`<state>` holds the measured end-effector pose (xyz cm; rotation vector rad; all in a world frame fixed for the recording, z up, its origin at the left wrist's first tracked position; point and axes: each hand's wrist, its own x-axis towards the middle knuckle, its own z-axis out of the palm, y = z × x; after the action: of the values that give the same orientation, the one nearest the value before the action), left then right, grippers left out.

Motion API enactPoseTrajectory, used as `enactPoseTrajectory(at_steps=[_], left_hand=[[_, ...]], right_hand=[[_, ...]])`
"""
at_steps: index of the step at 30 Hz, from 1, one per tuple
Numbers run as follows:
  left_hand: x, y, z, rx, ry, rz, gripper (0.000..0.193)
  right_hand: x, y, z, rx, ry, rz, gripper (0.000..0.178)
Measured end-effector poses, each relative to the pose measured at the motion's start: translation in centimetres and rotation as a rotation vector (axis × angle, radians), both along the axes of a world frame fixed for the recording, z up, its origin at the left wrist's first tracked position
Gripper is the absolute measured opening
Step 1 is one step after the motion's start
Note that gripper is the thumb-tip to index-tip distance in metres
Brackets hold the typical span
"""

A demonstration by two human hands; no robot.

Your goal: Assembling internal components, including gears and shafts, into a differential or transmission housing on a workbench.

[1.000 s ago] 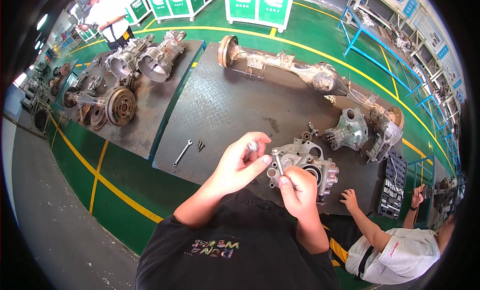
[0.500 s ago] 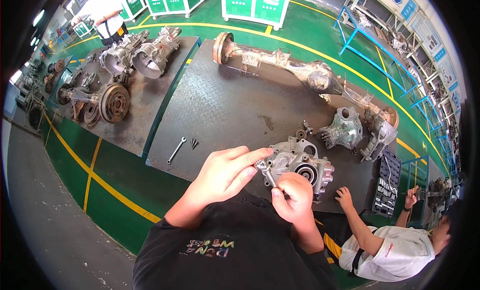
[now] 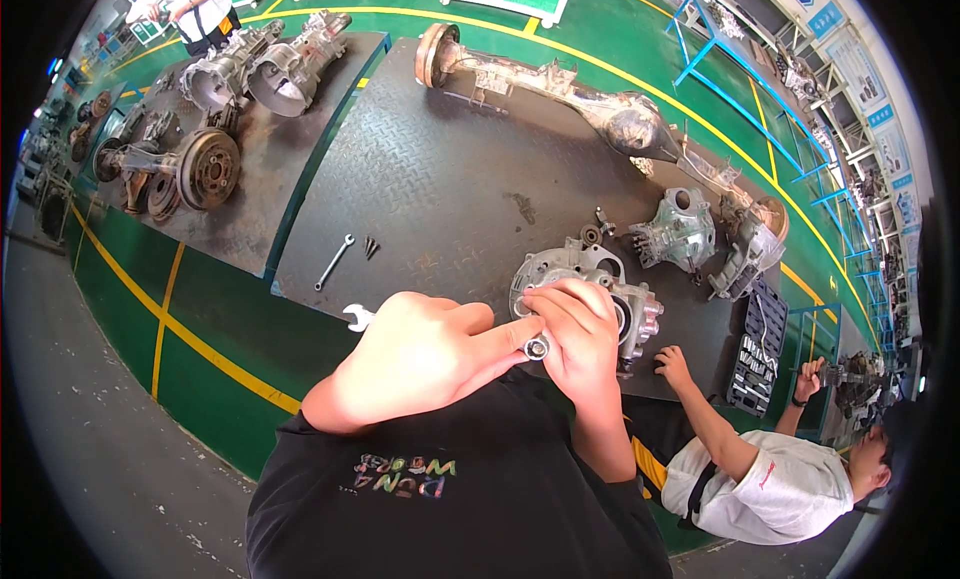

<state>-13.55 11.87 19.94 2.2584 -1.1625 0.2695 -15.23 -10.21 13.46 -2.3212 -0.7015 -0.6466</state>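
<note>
My left hand [image 3: 420, 359] is closed around an open-ended wrench [image 3: 357, 317], whose jaw sticks out past the back of the hand. Between the fingertips of both hands shows a round metal end with a hole [image 3: 536, 349]. Whether it belongs to the same wrench is hidden by the fingers. My right hand [image 3: 580, 344] has its fingers curled and its thumb against this round end. Just beyond and partly behind my hands, a grey metal gearbox housing [image 3: 545, 266] with a large round bore lies on the table.
A small wrench [image 3: 334, 262] and several bolts [image 3: 371, 247] lie on the steel table [image 3: 420, 159]. An axle [image 3: 570, 84] stretches along the far side, castings [image 3: 680, 229] stand right. A co-worker's hand [image 3: 673, 364] rests at the near edge, by a socket tool case [image 3: 757, 354].
My hands have come together and turned the metal tool. The wrench jaw now shows at the left of my left hand. My right hand has risen over the housing. The view has shifted slightly.
</note>
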Motion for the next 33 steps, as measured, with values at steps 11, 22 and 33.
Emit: enactPoseTrajectory(at_steps=[11,22,33], left_hand=[[-0.89,-0.14,0.18,0.074,-0.001,0.122,0.031],[-1.02,-0.64,0.34,0.104,0.025,0.188,0.026],[-0.88,-0.61,0.18,0.067,0.045,0.185,0.023]], right_hand=[[-0.25,0.00,-0.48,-0.056,-0.057,-0.043,0.026],[-0.20,0.11,-0.44,-0.070,-0.054,-0.061,0.028],[-0.07,0.12,-0.34,-0.070,-0.057,-0.058,0.029]])
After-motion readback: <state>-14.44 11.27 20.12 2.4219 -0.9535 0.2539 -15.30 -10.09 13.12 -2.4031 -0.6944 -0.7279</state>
